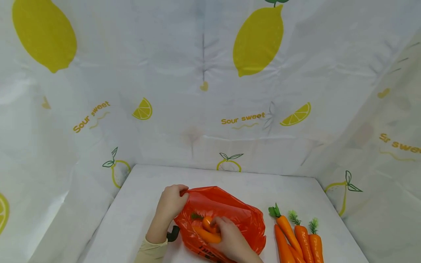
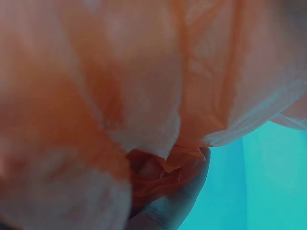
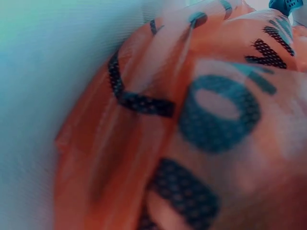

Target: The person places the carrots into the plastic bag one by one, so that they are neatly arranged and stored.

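A red plastic bag (image 1: 236, 210) with black lettering lies on the white table, its mouth spread open. My left hand (image 1: 172, 202) grips the bag's rim at its upper left; in the left wrist view, gathered plastic (image 2: 165, 175) lies against a finger. My right hand (image 1: 231, 237) reaches into the mouth, its fingers curled over an orange carrot (image 1: 207, 234). Beside that carrot, another orange piece (image 1: 207, 222) and a green top (image 1: 196, 216) show inside the bag. The printed plastic (image 3: 144, 103) fills most of the right wrist view and hides the right fingers there.
Several carrots (image 1: 297, 237) with green tops lie side by side on the table, right of the bag. A black wrist mount (image 1: 173, 233) shows beside the left wrist. White sheeting (image 1: 184, 142) printed with lemons encloses the table at the back and sides.
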{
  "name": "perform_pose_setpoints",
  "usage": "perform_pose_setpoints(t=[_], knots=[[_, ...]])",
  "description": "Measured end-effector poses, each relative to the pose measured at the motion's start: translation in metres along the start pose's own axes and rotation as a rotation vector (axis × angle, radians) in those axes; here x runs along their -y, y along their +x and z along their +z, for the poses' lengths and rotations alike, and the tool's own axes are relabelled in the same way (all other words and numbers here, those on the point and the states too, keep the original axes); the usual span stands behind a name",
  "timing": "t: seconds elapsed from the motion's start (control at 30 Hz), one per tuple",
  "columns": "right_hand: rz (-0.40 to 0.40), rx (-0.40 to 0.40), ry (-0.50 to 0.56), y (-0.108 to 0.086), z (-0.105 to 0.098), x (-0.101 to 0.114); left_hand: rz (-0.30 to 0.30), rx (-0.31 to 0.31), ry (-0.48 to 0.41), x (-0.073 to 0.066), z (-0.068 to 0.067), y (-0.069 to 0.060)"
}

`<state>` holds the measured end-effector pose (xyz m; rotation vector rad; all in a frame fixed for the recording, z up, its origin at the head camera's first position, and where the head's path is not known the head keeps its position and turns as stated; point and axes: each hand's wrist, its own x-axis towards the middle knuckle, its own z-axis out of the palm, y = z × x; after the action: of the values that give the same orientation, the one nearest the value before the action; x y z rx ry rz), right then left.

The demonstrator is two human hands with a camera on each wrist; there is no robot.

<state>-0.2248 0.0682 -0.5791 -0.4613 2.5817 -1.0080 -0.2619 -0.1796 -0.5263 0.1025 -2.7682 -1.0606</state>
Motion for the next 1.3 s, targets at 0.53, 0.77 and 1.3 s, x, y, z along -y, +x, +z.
perform_pose_setpoints(t=[0.53, 0.77, 1.3], knots=[[-0.059, -0.348, 0.025, -0.044, -0.059, 0.021, 0.004, 0.002, -0.029, -0.003, -0.006, -0.001], [0.083, -0.535, 0.037, -0.069, -0.101, 0.004, -0.003, 0.013, -0.031, -0.003, -0.007, -0.002], [0.375, -0.672, -0.007, -0.101, -0.148, -0.07, -0.013, 0.006, -0.024, -0.003, -0.007, -0.002]])
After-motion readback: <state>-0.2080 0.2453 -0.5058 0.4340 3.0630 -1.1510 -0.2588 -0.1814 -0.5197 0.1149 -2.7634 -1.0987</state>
